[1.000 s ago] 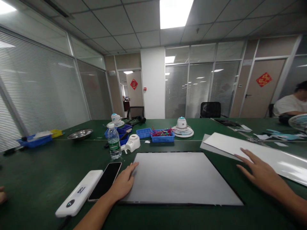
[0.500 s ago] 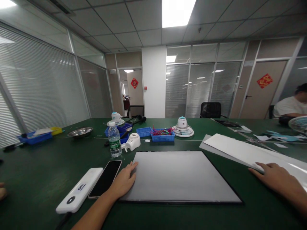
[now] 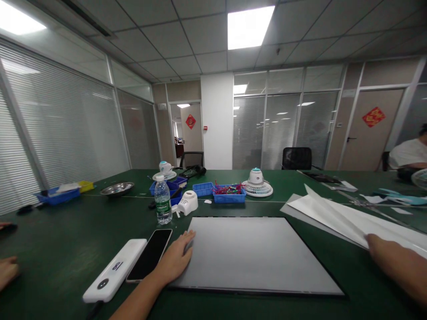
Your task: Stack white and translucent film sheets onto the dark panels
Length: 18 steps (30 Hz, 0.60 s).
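A flat grey panel [image 3: 256, 255] with a thin dark frame lies on the green table before me. My left hand [image 3: 176, 258] rests on the panel's left edge, fingers stretched out and holding nothing. To the right of the panel lies a stack of white sheets [image 3: 336, 222]. My right hand [image 3: 388, 255] is closed on the near edge of the top white sheet, whose far left corner is raised and bent; the fingertips are hidden. Just left of my left hand lie a dark-screened phone [image 3: 151, 255] and a white power bank [image 3: 115, 271] with a cable.
A water bottle [image 3: 163, 202] stands behind the phone beside a white fan housing [image 3: 188, 202]. A blue tray [image 3: 229, 199] holds red wires. Beyond are a white fan part [image 3: 256, 184] and a metal dish [image 3: 116, 189]. Another person's hand [image 3: 7, 272] shows at left; a person [image 3: 408, 153] sits at right.
My right hand has taken hold of the top white sheet and its corner has come up off the stack. My left hand stays on the panel. The view has tilted up slightly.
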### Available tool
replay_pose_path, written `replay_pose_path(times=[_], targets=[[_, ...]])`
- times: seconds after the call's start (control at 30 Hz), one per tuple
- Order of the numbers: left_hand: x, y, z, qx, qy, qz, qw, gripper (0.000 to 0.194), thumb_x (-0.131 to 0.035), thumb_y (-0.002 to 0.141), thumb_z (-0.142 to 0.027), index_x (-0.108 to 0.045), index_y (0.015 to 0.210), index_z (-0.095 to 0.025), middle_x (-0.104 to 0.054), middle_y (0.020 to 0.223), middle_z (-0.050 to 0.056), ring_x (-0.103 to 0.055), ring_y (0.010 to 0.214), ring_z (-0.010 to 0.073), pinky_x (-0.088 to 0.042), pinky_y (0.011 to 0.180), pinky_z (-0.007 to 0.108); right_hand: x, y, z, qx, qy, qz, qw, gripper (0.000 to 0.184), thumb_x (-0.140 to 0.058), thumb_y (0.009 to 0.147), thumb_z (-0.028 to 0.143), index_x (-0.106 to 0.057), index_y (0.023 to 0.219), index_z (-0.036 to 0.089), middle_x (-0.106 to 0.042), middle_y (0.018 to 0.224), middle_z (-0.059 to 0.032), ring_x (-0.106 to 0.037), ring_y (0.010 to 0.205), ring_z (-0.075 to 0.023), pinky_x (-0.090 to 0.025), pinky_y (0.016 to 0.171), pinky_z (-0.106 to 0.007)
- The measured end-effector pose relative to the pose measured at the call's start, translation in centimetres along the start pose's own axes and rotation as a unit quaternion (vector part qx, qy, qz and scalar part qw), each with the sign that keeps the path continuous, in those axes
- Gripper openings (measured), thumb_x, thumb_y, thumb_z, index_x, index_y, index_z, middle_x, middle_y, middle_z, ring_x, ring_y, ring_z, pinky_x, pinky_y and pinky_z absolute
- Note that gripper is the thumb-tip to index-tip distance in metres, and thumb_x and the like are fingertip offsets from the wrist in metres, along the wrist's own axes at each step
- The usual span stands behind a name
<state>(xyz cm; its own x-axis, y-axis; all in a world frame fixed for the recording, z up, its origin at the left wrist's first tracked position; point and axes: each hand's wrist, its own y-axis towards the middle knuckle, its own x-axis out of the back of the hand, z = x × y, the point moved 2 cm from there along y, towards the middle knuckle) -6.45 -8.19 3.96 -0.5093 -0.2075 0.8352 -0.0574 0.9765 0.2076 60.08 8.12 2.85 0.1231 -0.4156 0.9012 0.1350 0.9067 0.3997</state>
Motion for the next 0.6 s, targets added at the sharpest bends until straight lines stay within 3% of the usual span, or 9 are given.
replay_pose_path(times=[0.17, 0.23, 0.37, 0.47, 0.6], targets=[[0.1, -0.1, -0.3, 0.006, 0.001, 0.004, 1.000, 0.058, -0.050, 0.088, -0.032, -0.053, 0.144, -0.018, -0.047, 0.154, 0.007, -0.035, 0.147, 0.0273, -0.027, 0.122, 0.048, 2.0, -3.4, 7.3, 0.107, -0.079, 0.030, 0.991, 0.050, -0.027, 0.093, 0.042, -0.066, 0.117, 0.020, -0.071, 0.100, -0.0216, -0.070, 0.078, -0.0337, -0.053, 0.067, -0.049], [0.0, -0.1, -0.4, 0.008, 0.003, 0.006, 1.000, 0.058, -0.050, 0.088, -0.032, -0.053, 0.144, -0.018, -0.047, 0.154, 0.007, -0.034, 0.147, 0.0275, -0.026, 0.122, 0.048, 2.5, -5.2, 10.9, 0.190, -0.068, 0.016, 0.979, 0.048, -0.030, 0.094, 0.040, -0.067, 0.121, 0.023, -0.072, 0.107, -0.0175, -0.071, 0.088, -0.0334, -0.056, 0.074, -0.049], [-0.1, -0.1, -0.7, 0.011, 0.009, 0.006, 1.000, 0.057, -0.048, 0.089, -0.032, -0.053, 0.144, -0.017, -0.047, 0.154, 0.008, -0.034, 0.147, 0.0277, -0.025, 0.123, 0.049, 3.0, -9.3, 17.2, 0.404, 0.004, -0.028, 0.914, 0.039, -0.042, 0.092, 0.026, -0.069, 0.119, 0.027, -0.072, 0.115, -0.0086, -0.071, 0.098, -0.0280, -0.059, 0.085, -0.044], [-0.1, 0.0, -0.8, 0.014, 0.012, 0.005, 1.000, 0.057, -0.046, 0.090, -0.032, -0.053, 0.144, -0.016, -0.047, 0.154, 0.009, -0.035, 0.147, 0.0282, -0.027, 0.122, 0.049, 3.2, -11.6, 20.2, 0.479, 0.020, -0.029, 0.877, 0.031, -0.044, 0.096, 0.023, -0.072, 0.109, 0.023, -0.074, 0.108, -0.0074, -0.073, 0.092, -0.0249, -0.060, 0.080, -0.039], [-0.2, 0.0, -0.7, 0.016, 0.012, 0.004, 1.000, 0.056, -0.043, 0.092, -0.032, -0.052, 0.145, -0.016, -0.046, 0.154, 0.008, -0.035, 0.147, 0.0271, -0.026, 0.122, 0.048, 3.9, -13.0, 21.9, 0.525, 0.040, -0.020, 0.850, 0.027, -0.045, 0.099, 0.030, -0.072, 0.104, 0.024, -0.074, 0.110, -0.0032, -0.073, 0.094, -0.0238, -0.061, 0.080, -0.039]])
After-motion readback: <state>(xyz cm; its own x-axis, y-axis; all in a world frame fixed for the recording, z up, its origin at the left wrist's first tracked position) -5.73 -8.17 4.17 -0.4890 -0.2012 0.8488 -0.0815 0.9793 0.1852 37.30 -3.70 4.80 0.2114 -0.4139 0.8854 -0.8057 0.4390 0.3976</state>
